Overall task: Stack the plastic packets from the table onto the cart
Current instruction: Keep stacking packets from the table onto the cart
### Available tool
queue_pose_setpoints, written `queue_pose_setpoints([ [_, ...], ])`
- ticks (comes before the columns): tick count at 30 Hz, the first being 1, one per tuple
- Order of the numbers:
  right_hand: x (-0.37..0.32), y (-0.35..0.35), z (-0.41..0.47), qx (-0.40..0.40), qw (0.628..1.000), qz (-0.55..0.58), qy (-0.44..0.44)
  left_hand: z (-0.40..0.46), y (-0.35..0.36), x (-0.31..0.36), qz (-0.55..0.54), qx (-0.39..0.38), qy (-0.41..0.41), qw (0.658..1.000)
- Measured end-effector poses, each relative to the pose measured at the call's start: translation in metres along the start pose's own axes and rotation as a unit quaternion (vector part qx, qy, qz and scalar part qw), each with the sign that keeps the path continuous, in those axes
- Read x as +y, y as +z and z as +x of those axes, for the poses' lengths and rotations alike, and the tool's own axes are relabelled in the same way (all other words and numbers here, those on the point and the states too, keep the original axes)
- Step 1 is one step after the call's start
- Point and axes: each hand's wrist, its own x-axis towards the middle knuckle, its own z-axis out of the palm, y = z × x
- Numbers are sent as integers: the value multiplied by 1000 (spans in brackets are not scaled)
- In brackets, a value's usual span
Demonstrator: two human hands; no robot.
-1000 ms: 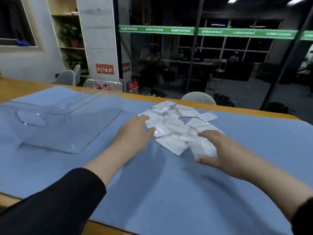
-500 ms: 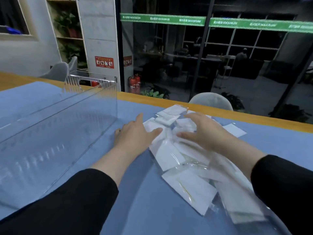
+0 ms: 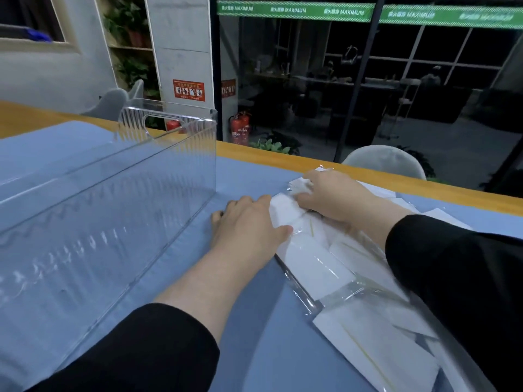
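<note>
Both hands on heap of white plastic-wrapped flat packets (image 3: 308,258).
Left hand (image 3: 249,224) flat, fingers relaxed, same spot as before; right hand (image 3: 336,193) slid leftward, fingers pressing, grip unclear.

White plastic packets (image 3: 311,261) lie heaped on the table (image 3: 254,349).

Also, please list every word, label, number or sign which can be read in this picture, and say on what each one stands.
"MAXIMUM": repeated in white on the green strip across the glass wall; the characters before each word are too blurred to read.
Red sign on the pillar: pictograms and text, too small to read.
Second red sign on the glass: unreadable.
Fire extinguisher: label too small to read.
Plastic packets: no readable print.
</note>
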Motion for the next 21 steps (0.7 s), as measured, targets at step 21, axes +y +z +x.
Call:
queue_pose_setpoints([
  [21,16,-93,-117,256,877,403,49,-20,-25,19,-325,90,130,932],
])
